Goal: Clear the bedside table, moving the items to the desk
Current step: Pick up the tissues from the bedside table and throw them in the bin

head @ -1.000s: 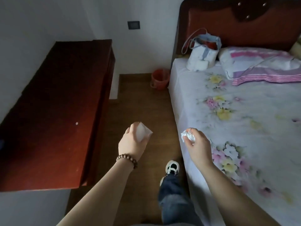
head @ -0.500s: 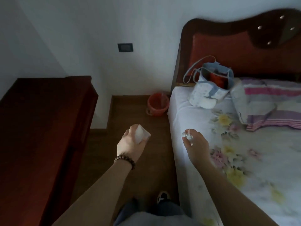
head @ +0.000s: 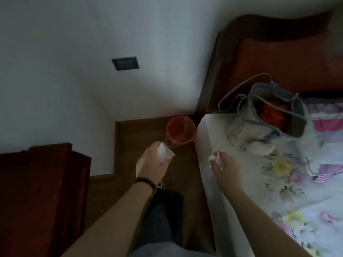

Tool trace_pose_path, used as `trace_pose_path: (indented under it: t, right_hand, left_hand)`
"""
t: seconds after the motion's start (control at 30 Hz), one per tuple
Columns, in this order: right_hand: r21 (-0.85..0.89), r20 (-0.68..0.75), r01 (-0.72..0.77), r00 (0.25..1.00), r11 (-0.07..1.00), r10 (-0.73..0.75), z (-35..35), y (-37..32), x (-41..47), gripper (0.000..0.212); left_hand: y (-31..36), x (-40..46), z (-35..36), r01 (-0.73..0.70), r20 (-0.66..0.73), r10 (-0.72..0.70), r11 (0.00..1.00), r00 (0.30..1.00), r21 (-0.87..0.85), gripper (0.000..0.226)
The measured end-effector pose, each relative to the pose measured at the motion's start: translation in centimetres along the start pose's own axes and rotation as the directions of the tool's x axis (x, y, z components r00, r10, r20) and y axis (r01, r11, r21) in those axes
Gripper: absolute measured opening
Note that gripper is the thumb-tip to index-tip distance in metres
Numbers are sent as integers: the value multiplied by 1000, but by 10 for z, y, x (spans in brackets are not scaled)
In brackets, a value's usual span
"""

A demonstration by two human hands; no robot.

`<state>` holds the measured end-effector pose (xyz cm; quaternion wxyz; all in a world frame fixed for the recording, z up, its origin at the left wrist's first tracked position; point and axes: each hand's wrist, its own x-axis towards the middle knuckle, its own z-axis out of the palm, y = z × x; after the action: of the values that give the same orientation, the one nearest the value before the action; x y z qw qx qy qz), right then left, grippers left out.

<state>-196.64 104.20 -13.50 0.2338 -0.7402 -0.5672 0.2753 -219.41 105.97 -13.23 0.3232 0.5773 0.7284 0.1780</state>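
In two hands (head: 151,165) (head: 225,168): one white packet (head: 164,153), one crumpled tissue (head: 215,158).

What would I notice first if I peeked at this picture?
Probably the two hands in the middle: the left hand holds a small white packet, the right hand grips a crumpled white tissue. Just beyond them an orange-red bucket stands on the floor beside the flowery bed.

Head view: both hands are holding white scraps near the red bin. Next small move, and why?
Probably a short reach forward so the left hand, gripping a white packet, comes over the red bin. The packet sits just short of the rim, while the right hand holds a crumpled tissue over the bed edge.
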Motion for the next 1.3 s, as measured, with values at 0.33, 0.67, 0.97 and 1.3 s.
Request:
trace_pose_path:
  t: [0.33,0.67,0.97,1.3]
  right_hand:
    - [40,47,-196,980,980,194,80,-1,145,17]
    - [-17,51,-235,970,972,236,165,100,248,23]
    - [16,107,-239,966,971,236,218,132,301,23]
    - [24,303,-146,944,989,132,305,123,372,33]
  left_hand:
    - [-30,208,62,-83,244,44,985,969,152,45]
    - [-73,362,221,-48,355,4,992,935,114,65]
    - [-117,396,255,-77,272,-13,946,962,315,90]
    - [-145,363,200,40,117,-76,957,990,286,90]
